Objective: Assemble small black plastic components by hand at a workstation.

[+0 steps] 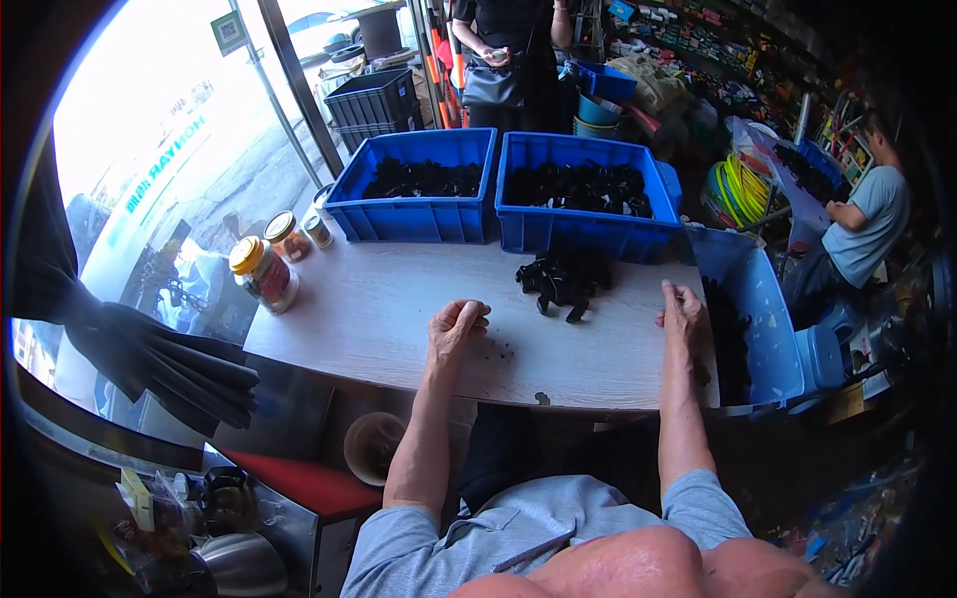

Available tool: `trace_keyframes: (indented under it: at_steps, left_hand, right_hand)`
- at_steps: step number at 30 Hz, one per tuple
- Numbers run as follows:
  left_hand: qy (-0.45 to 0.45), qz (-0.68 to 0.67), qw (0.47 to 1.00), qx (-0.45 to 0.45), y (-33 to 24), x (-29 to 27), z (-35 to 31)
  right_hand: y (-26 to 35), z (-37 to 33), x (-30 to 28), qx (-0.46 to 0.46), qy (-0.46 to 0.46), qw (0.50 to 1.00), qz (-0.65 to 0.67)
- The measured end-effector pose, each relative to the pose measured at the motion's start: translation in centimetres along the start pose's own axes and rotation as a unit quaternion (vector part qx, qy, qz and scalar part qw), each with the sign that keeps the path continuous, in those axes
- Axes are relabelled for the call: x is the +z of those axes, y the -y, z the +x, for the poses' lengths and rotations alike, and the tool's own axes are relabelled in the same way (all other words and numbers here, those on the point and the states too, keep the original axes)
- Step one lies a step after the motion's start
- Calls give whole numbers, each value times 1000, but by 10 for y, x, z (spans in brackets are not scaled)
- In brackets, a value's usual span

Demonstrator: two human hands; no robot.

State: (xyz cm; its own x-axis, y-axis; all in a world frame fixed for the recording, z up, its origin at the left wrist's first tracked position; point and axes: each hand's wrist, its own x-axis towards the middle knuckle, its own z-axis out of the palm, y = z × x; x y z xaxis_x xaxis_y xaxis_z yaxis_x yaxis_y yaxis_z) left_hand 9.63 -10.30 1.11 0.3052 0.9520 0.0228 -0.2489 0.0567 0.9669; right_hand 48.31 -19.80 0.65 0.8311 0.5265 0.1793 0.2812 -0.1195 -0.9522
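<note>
My left hand [460, 326] hovers over the table near its front, thumb pressed to curled fingers; anything inside the pinch is hidden. Just beside it, several tiny dark bits [498, 351] lie scattered on the pale wood-grain table [369, 329]. Near the table's right edge is my right hand [681, 307], with its fingers drawn together, and I cannot make out what they hold. Between the hands and a little farther away sits a loose pile of small black parts [560, 283], apart from both hands.
Two blue crates, a left one [414, 220] and a right one [588, 235], hold black parts at the table's back. Jars [261, 274] stand at the left. A lighter blue bin [773, 344] adjoins the right edge. One person [513, 40] stands opposite; another [869, 224] sits at right.
</note>
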Motion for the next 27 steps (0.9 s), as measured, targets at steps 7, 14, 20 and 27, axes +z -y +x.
trace_keyframes:
  at_steps: [7,14,20,27]
  left_hand:
    - [-3,0,1000,4,-1,2,0]
    - [-6,-1,1000,8,1,2,0]
    - [-1,-5,1000,11,3,1,1]
    - [62,-37,993,-97,-30,1,1]
  right_hand:
    - [-1,0,-1,3,-7,999,44]
    - [1,-1,-1,19,-9,999,33]
    - [6,-4,-1,8,-32,998,45]
    - [8,-6,-3,36,-26,999,29]
